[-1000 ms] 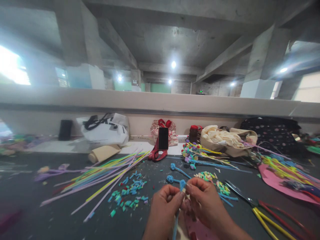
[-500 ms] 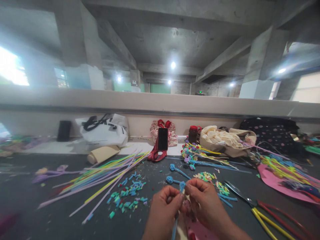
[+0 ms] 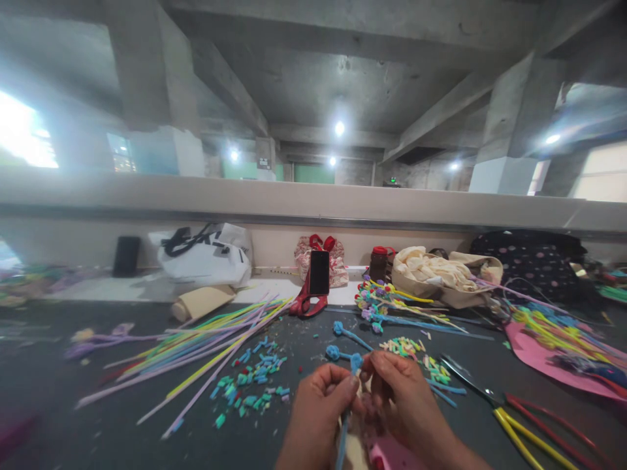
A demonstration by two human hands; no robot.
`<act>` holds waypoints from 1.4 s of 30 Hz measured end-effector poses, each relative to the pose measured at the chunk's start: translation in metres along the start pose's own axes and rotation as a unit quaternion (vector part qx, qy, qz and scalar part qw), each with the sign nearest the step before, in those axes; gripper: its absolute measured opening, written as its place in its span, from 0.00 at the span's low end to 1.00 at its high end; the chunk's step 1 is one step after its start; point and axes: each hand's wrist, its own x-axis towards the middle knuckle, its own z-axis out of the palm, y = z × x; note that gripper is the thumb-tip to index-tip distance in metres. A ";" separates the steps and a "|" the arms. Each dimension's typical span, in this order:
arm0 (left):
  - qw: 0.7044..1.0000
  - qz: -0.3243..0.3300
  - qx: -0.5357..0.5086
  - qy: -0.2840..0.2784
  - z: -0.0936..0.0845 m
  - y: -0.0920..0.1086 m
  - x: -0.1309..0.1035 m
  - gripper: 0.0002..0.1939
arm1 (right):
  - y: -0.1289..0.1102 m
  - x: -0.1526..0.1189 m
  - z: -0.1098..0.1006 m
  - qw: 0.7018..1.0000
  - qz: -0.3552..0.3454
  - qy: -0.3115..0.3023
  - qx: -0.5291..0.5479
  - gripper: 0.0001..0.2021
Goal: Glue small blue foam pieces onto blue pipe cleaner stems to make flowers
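Observation:
In the head view, my left hand [image 3: 323,408] pinches a blue pipe cleaner [image 3: 343,434] just under its knotted flower-like head [image 3: 356,361]; the stem hangs down below the fingers. Close on the right side of that head is my right hand [image 3: 404,395], its thumb and fingers drawn together. Whatever lies between its fingertips is too small to make out. Beyond the hands, two more blue pipe cleaners with knotted heads [image 3: 337,328] [image 3: 332,352] lie on the dark table. Something pink [image 3: 386,450] shows beneath my hands, partly covered by them.
Cut blue and green bits [image 3: 252,375] lie left of my hands, pale bits [image 3: 404,347] beyond them. Long coloured pipe cleaners [image 3: 206,352] spread at the left. Open scissors [image 3: 492,398] with red and yellow handles lie right. A phone [image 3: 319,273] leans against a patterned pouch [image 3: 298,251].
My right fingertips have drawn slightly away from the blue knotted head. My left hand stays on the stem, with more of the stem showing below it.

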 end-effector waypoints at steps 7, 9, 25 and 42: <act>0.995 -0.050 -0.058 -0.069 -0.005 -0.001 0.002 0.16 | -0.007 -0.001 -0.001 1.000 -0.006 0.020 0.010 0.12; 0.992 -0.069 -0.063 -0.085 -0.006 -0.001 0.004 0.17 | -0.007 -0.001 -0.002 1.000 0.003 0.020 0.019 0.10; 0.995 -0.021 -0.077 -0.067 -0.004 -0.002 0.001 0.13 | -0.003 -0.003 -0.003 0.999 0.022 0.003 -0.023 0.09; 0.993 0.065 0.094 -0.006 -0.002 -0.002 0.004 0.13 | 0.003 -0.003 -0.003 0.996 0.038 0.009 -0.079 0.15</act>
